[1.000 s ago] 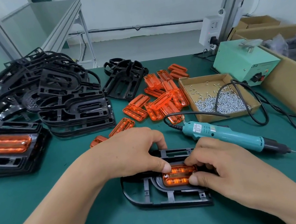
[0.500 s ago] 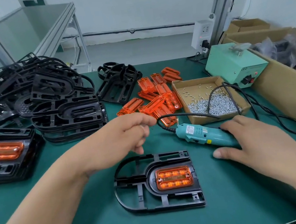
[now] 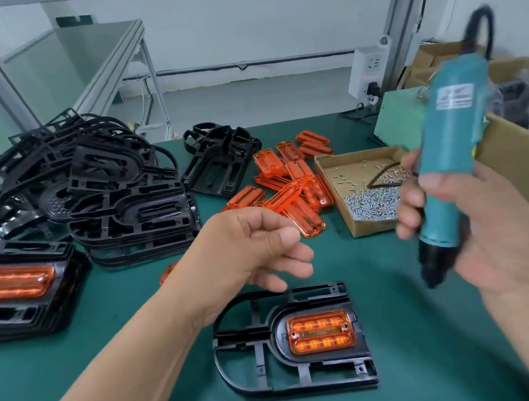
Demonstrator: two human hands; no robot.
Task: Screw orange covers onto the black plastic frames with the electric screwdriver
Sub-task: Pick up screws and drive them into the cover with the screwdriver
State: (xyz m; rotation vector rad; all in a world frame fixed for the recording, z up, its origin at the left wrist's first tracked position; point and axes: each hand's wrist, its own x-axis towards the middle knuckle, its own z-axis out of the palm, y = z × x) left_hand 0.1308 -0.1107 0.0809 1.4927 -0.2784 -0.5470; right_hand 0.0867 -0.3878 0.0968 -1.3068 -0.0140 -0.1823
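Observation:
A black plastic frame [image 3: 279,336] lies flat on the green mat in front of me, with an orange cover [image 3: 319,332] seated in its recess. My left hand [image 3: 256,246] hovers just above and behind the frame, fingers loosely curled, and I see nothing in it. My right hand [image 3: 489,227] grips the teal electric screwdriver [image 3: 449,150], held upright in the air to the right of the frame. Its black tip points down and is blurred.
Empty black frames [image 3: 131,221] are stacked at the left, and frames with covers fitted [image 3: 13,285] sit at the far left. Loose orange covers [image 3: 292,189] lie behind my left hand. A cardboard tray of screws [image 3: 366,198], a green power box [image 3: 396,120] and a large carton [image 3: 528,165] fill the right.
Both hands left the cover. My right hand took the screwdriver off the mat and raised it upright. My left hand lifted and hovers over the frame.

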